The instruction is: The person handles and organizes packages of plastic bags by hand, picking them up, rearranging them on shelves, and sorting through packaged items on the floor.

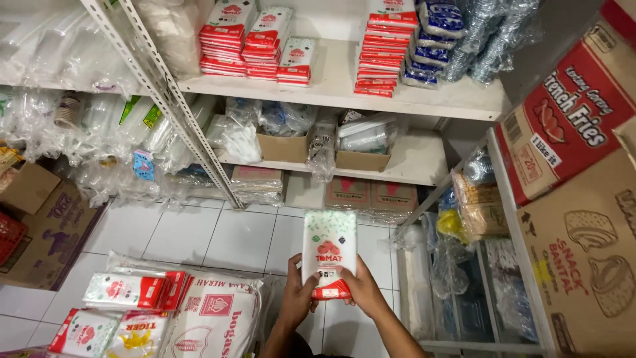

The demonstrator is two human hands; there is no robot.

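Fingers of left hand and right hand clenched around white plastic-bag packet, above tiled floor.

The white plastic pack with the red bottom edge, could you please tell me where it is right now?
In the head view, the white plastic pack with the red bottom edge is low and centre, held upright by the left hand and right hand above the white tiled floor.

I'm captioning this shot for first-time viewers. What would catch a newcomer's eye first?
The white and red packet held up at the centre by the left hand and right hand. Next, the stacks of red and white packets on the top shelf, and the red carton at right.
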